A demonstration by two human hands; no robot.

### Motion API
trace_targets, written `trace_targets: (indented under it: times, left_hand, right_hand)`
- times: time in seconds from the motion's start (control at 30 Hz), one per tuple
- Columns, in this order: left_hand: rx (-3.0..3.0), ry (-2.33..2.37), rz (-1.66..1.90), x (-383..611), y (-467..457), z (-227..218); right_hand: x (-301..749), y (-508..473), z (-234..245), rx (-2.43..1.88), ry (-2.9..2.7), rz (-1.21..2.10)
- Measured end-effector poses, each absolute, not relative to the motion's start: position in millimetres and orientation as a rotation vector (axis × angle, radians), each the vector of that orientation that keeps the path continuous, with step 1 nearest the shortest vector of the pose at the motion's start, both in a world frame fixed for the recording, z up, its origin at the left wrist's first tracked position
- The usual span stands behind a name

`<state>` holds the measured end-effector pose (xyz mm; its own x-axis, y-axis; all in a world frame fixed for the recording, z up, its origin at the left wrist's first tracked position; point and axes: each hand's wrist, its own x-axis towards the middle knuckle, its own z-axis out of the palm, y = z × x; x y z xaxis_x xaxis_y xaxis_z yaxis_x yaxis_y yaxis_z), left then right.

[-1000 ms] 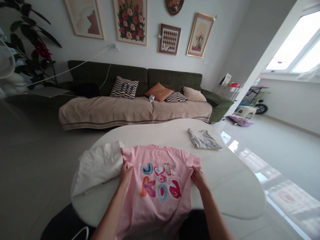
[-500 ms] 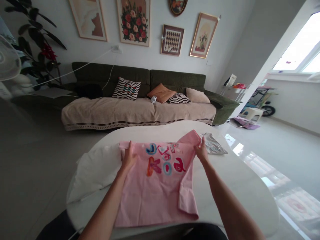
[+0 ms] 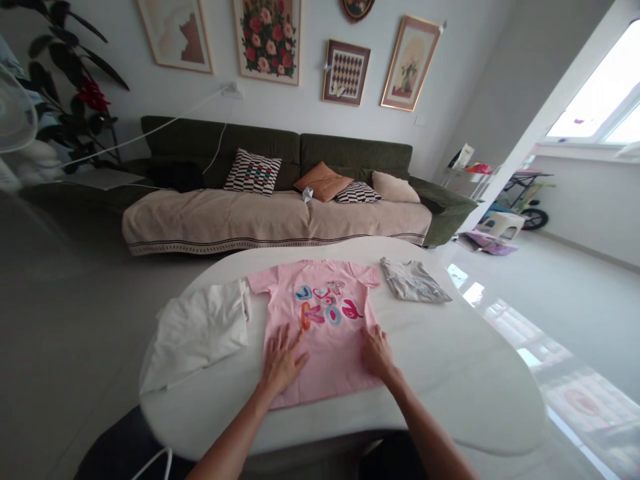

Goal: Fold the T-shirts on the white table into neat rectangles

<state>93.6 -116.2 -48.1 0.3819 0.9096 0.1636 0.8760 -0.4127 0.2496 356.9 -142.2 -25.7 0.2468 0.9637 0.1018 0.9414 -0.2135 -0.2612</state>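
A pink short-sleeved T-shirt (image 3: 325, 363) with colourful painted-looking letters lies spread on the white table, its neck toward the sofa and both sleeves out to the sides. My left hand (image 3: 283, 360) rests flat on its lower left part, fingers spread. On the shirt's right side edge lies my right hand (image 3: 377, 348), its fingers stretched forward and slightly bent, gripping nothing that I can see. Left of the shirt is a crumpled white cloth (image 3: 205, 327), close to the left sleeve. A folded grey garment (image 3: 414, 280) lies beyond the right sleeve.
The rounded white table (image 3: 465, 373) stands before a green sofa (image 3: 350, 157) with a beige cover and several cushions. A white cable (image 3: 163, 463) hangs by the table's near left edge. A fan (image 3: 17, 113) stands at far left.
The pink T-shirt was held up by its upper part in both hands; now it lies flat on the table. Both hands have let go and moved down toward its lower half.
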Motion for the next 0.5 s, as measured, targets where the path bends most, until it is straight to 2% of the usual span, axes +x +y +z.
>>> trace_targets:
  times: [0.33,0.5]
  left_hand:
    - [2.540,1.543,0.351,72.2,-123.5,-35.9]
    - [2.529,1.600,0.404,79.1,-141.7,-37.3]
  right_hand:
    - [428.8,-199.3,-2.6,-2.491,-1.434,0.147]
    - [391.1,-210.4,-21.2,-2.246,-1.771,0.084]
